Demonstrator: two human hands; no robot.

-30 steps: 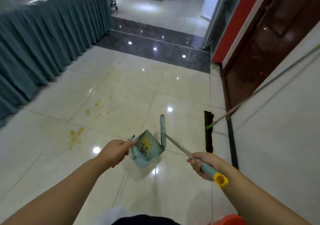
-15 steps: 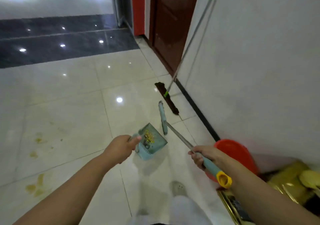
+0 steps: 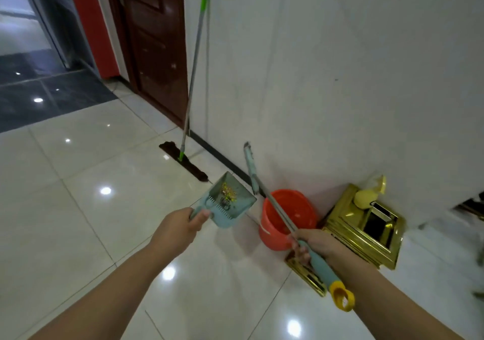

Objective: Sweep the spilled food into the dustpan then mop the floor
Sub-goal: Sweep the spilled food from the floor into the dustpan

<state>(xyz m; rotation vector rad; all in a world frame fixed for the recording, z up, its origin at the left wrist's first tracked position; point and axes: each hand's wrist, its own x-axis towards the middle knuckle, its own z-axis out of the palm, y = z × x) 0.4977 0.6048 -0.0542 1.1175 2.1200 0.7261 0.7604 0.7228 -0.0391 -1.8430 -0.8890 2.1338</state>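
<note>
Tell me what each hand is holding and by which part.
Left hand grips the dustpan by its handle; right hand grips the broom near its handle's teal end.

Both forearms were bare to the frame's lower edge, with no sleeve, watch, ring or glove showing on the left hand point(image 3: 176, 231) or the right hand point(image 3: 315, 245). The fingers point(image 3: 301, 254) were uncovered.

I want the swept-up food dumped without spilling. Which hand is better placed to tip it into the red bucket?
Left. The left hand holds the dustpan with the food, right beside the red bucket. The right hand grips the broom, whose handle crosses over the bucket, so it likely needs to move aside.
</note>
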